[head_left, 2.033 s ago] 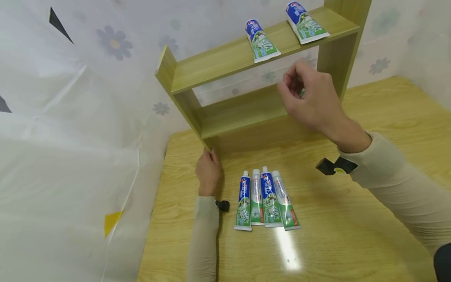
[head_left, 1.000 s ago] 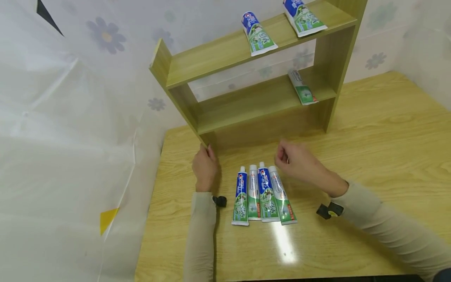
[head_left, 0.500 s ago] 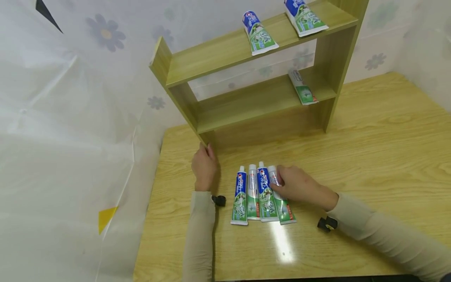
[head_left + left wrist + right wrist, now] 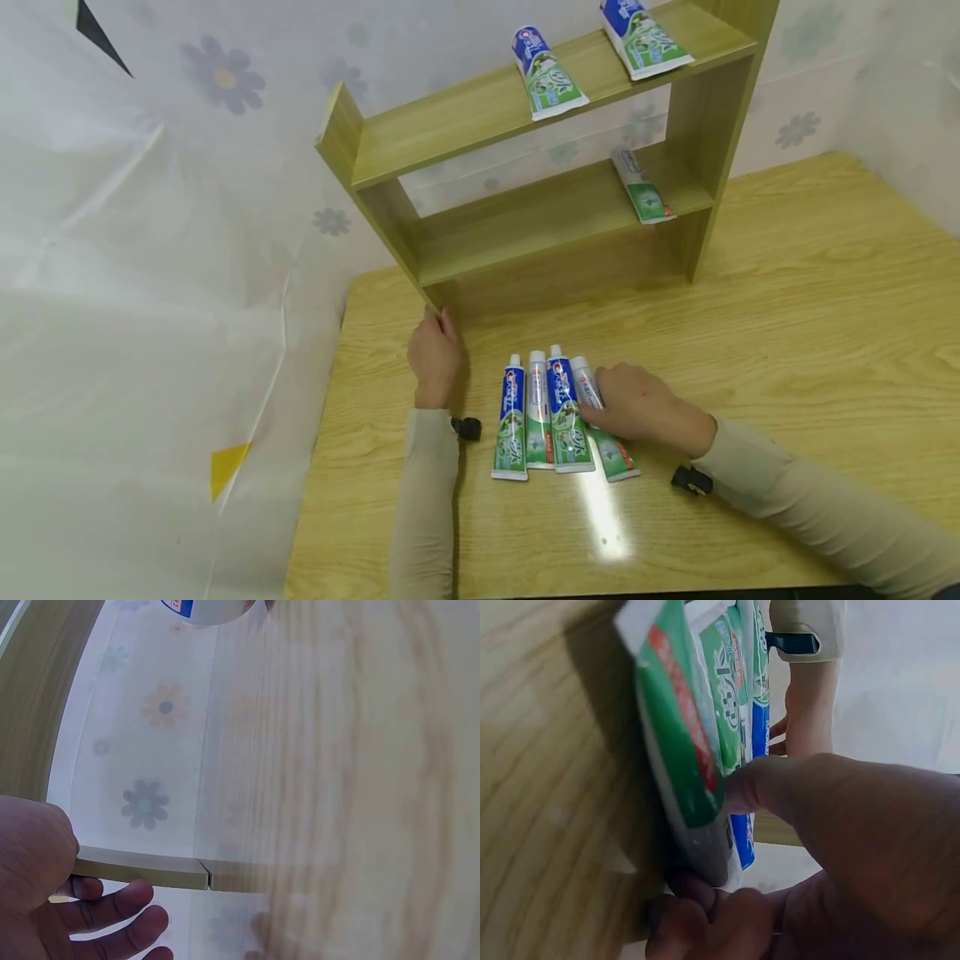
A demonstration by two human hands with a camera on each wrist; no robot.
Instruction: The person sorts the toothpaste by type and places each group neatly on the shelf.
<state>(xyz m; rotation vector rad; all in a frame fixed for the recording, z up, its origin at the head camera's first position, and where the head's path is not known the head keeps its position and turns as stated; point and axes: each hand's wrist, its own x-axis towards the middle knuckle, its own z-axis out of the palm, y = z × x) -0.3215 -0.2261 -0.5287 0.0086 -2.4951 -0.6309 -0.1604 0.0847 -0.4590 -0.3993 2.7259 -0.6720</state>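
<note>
Silver tube [image 4: 616, 457]: right fingers [image 4: 742, 919] pinch | shelf [image 4: 487, 229]: left fingers [image 4: 112, 909] hold, tips [image 4: 156, 918] wrist view only

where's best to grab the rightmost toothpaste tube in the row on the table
The rightmost tube is probably best pinched across its rounder, cap-end half, coming from the right: its tail flattens to a crimp, and the neighbouring blue tube crowds its left side.
</note>
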